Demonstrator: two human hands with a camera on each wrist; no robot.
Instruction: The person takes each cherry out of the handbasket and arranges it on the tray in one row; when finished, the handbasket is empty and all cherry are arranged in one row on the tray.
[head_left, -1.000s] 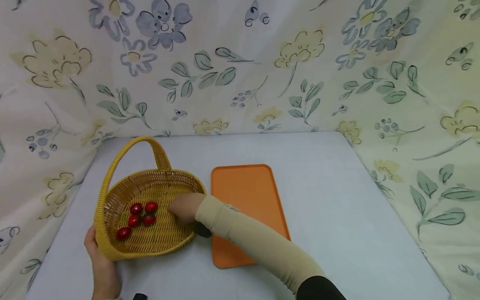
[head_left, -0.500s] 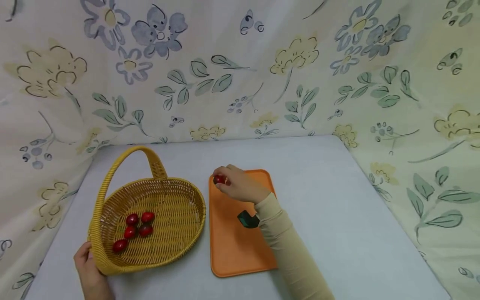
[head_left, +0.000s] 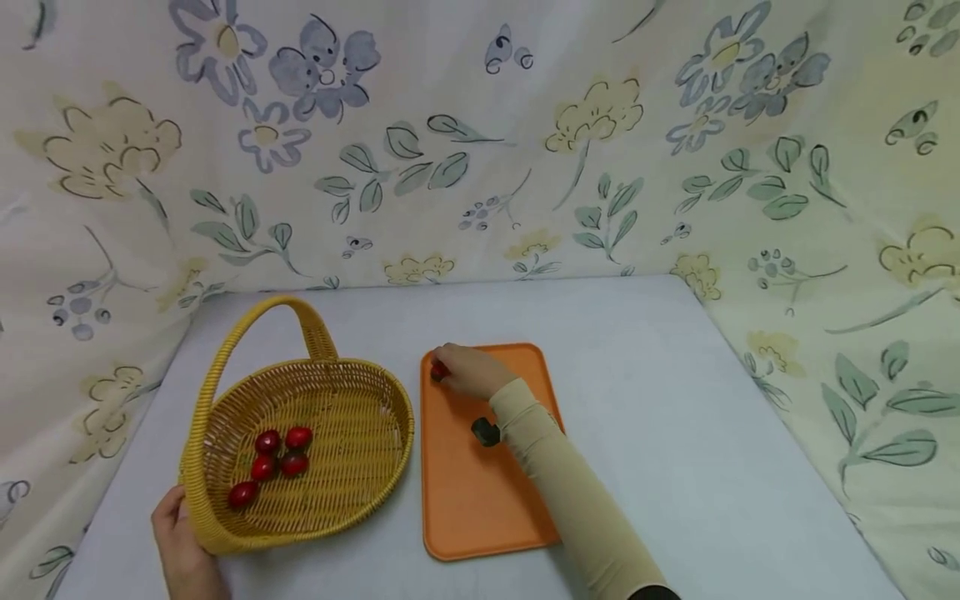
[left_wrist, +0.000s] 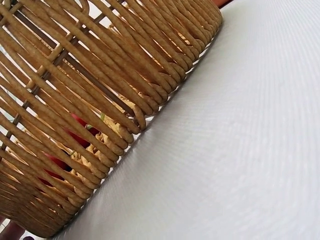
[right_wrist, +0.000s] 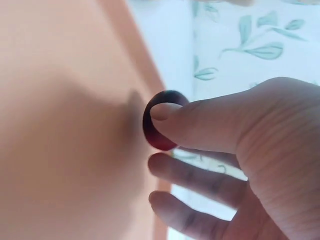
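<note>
Over the far left corner of an orange tray, my right hand pinches a small dark-red oval fruit between thumb and fingers. In the right wrist view the fruit is close over the tray's surface, and two other fingers stretch out below it. My left hand grips the left side of a yellow wicker basket near the foot of its tall handle; most of its fingers are hidden behind the weave. Several red fruits lie together in the left half of the basket.
Basket and tray stand side by side on a white-covered table, a narrow gap between them. Flower-printed cloth hangs behind the table and along both sides. A dark device sits at my right wrist.
My right hand has gone from inside the basket across to the tray with a red fruit, then lowered slightly there. My left hand stays at the basket, which sits slightly lower in view.
</note>
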